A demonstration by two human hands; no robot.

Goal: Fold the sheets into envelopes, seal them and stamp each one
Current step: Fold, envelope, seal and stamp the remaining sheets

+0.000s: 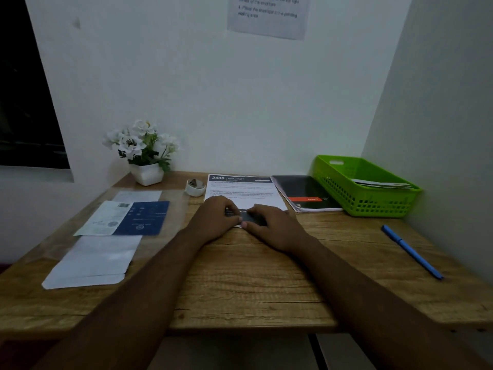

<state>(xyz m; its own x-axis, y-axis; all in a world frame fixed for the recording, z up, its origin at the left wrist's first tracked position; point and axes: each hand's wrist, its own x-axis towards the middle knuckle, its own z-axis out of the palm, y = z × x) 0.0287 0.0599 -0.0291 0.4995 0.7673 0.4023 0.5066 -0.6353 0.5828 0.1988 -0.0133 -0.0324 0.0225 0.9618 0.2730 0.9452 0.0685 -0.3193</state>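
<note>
A printed sheet [241, 189] with a dark header reading 2400 lies at the middle back of the wooden desk [253, 284]. Both hands are on its near edge, where a dark printed band shows. My left hand [213, 218] has its fingers curled over that edge, and my right hand [274, 225] pinches it with thumb and fingers. A roll of tape [195, 187] stands just left of the sheet. White envelopes [93, 263] lie at the front left, and a blue and white folded sheet [125, 218] lies behind them.
A white pot of white flowers [144, 153] stands at the back left. A dark notebook [306, 194] and a green basket [365, 188] holding papers sit at the back right. A blue pen [412, 251] lies on the right. Walls close the back and right.
</note>
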